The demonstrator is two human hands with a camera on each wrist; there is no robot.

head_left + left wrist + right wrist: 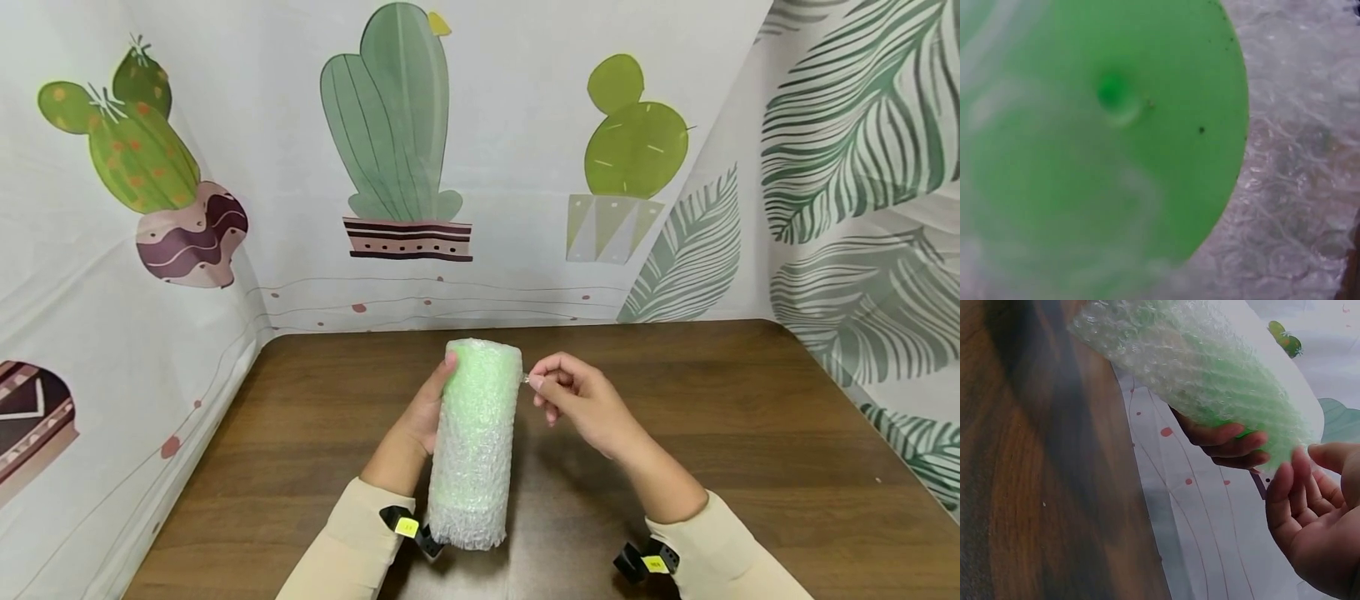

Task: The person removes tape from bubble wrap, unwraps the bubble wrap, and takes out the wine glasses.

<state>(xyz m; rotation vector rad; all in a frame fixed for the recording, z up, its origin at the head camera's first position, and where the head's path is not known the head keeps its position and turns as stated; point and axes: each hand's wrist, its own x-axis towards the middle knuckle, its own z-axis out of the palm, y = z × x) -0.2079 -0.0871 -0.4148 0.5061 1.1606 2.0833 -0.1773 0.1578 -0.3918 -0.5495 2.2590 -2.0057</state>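
A bubble-wrapped green object (480, 442) is held tilted up over the table, its green colour strongest in the upper half. My left hand (426, 408) grips it from the left, thumb near the top; in the right wrist view the left fingers (1229, 445) curl around its underside. Seen close in the left wrist view, a rounded green face (1172, 156) with a small dimple shows beside the bubble wrap (1291, 187). By the upper right edge, my right hand (581, 400) pinches a small clear strip (527, 379) between thumb and forefinger, other fingers curled.
A brown wood-grain table (315, 417) lies under both hands. Behind it hangs a white cloth (517, 150) printed with cacti and leaves. Each wrist wears a small black camera, such as the right wrist camera (633, 564).
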